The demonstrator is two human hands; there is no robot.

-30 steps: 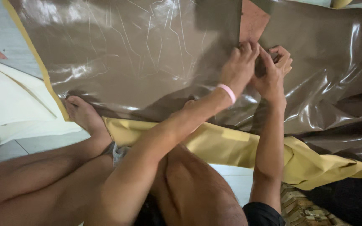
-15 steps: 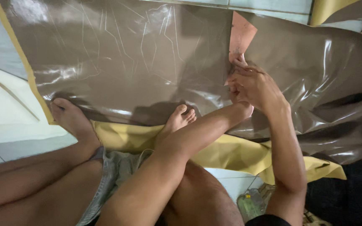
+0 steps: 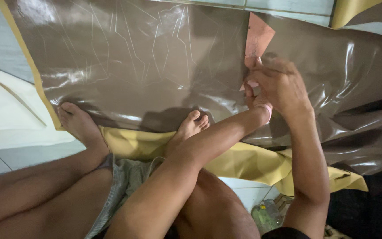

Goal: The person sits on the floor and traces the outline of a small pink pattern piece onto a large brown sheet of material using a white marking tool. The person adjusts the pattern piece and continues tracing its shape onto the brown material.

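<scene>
Both my hands, the right hand (image 3: 284,86) over the mostly hidden left hand (image 3: 254,95), pinched the reddish-brown stiff pattern piece (image 3: 256,40) lying on the glossy brown leatherette sheet (image 3: 147,57) spread across the floor.

Two hands, the left hand (image 3: 254,95) and the right hand (image 3: 281,84), together at one copper-coloured pattern piece (image 3: 256,39). One glossy brown sheet (image 3: 147,57) with a yellow underside, spread over the tiled floor (image 3: 5,161). Two bare feet, one (image 3: 79,124) at the sheet's left edge, one (image 3: 192,126) at its middle. One pink wristband (image 3: 266,110). One cream sheet (image 3: 5,110) at far left.
</scene>
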